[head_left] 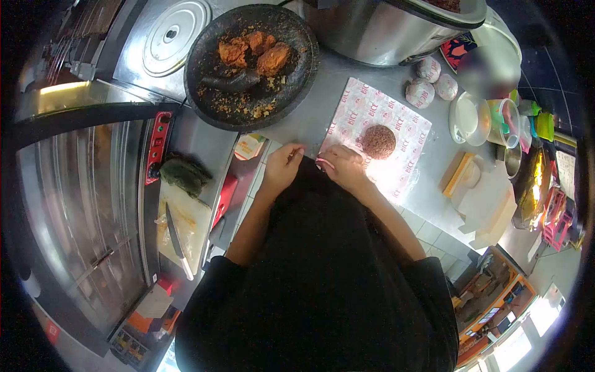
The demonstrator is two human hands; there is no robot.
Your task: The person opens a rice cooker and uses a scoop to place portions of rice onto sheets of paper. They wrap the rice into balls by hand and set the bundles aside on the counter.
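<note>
A sheet of printed wrapping paper (348, 115) lies on the metal counter, with a round mound of reddish-brown rice (379, 142) on it. My right hand (343, 168) is closed at the paper's near left corner, its fingers pinching the edge. To the left, my left hand (284, 167) hovers by the counter's front edge, loosely curled with nothing visible in it. Beyond both hands, a dark stone mortar (204, 102) holds pieces of fried chicken (273, 59), crumbs and a dark pestle (232, 81).
Several paper-wrapped balls (420, 93) sit behind the sheet, near a large steel cooker (372, 37). Plastic tubs (469, 118) and an open carton box (489, 208) stand to the right. On the left, a knife (175, 235) rests on a cutting board (195, 226) beside a glass-fronted cabinet (80, 186).
</note>
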